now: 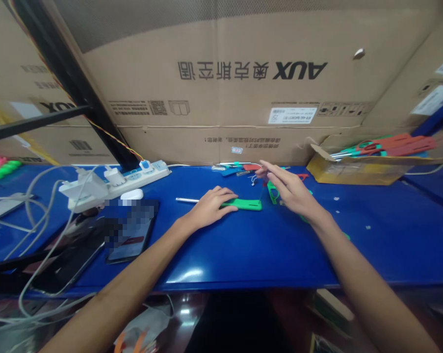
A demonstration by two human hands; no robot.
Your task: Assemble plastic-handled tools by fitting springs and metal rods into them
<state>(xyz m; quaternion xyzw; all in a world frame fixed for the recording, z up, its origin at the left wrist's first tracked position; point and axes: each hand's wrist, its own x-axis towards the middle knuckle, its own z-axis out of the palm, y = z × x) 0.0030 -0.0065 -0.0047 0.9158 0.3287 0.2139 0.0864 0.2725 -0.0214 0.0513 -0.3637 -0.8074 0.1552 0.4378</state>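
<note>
My left hand (210,208) lies on the blue table (243,250), its fingers curled over a flat green plastic handle (247,204) with a thin metal rod (187,200) sticking out to the left. My right hand (287,189) hovers just right of it, thumb and forefinger pinched on a small red-tipped piece (262,177), other fingers stretched out. Another green plastic part (273,192) lies under the right hand.
A cardboard box (353,166) with red and green handled tools sits at the right. Loose small tools (236,169) lie by the back wall of large cartons. A power strip (125,181) with chargers, cables, white earbuds case and phones (131,230) fill the left side.
</note>
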